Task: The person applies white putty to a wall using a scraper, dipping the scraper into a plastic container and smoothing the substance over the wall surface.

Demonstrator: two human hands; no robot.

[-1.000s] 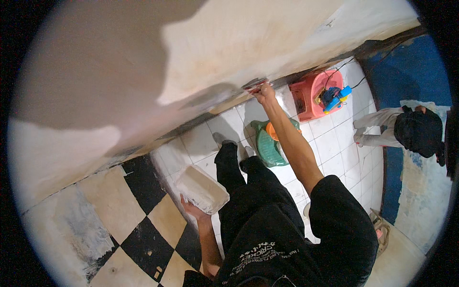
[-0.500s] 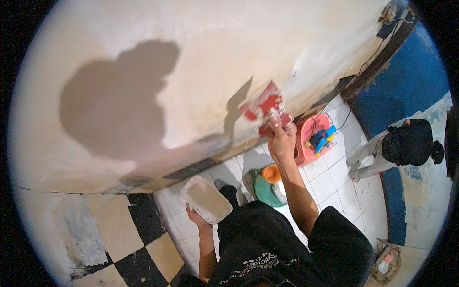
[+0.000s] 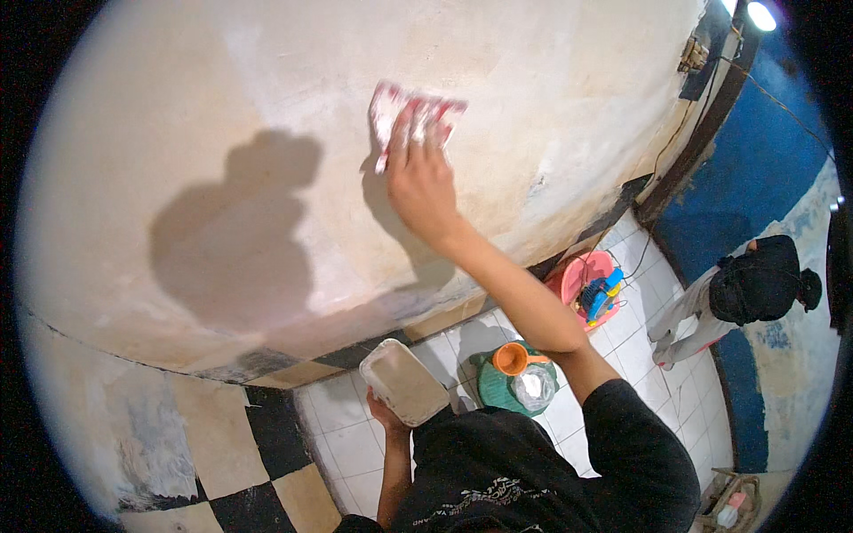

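Note:
My right hand (image 3: 425,191) is raised in front of the wall (image 3: 533,98), with its fingers closed over a red putty spreader (image 3: 388,108). White paste is smeared over the spreader and my fingers, both slightly blurred. The blade lies up at the cream wall; exactly which edge touches cannot be made out. Lower down, my left hand (image 3: 388,411) grips the near left side of a pale rectangular tray (image 3: 425,368). Inside the tray is a smooth, off-white paste. My left thumb and part of the fingers are hidden by the tray.
On the tiled floor (image 3: 346,449) stands a green basin (image 3: 491,387) with an orange dipper (image 3: 510,358) and a clear plastic bag (image 3: 535,389). Beyond it is a pink tub (image 3: 569,282) with a blue-yellow tool (image 3: 604,293) and cable. A person (image 3: 755,280) stands at the right.
My right hand has swung up and left with the spreader, from above the pink tub to higher on the wall. The tray in my left hand appears slightly lower and further right.

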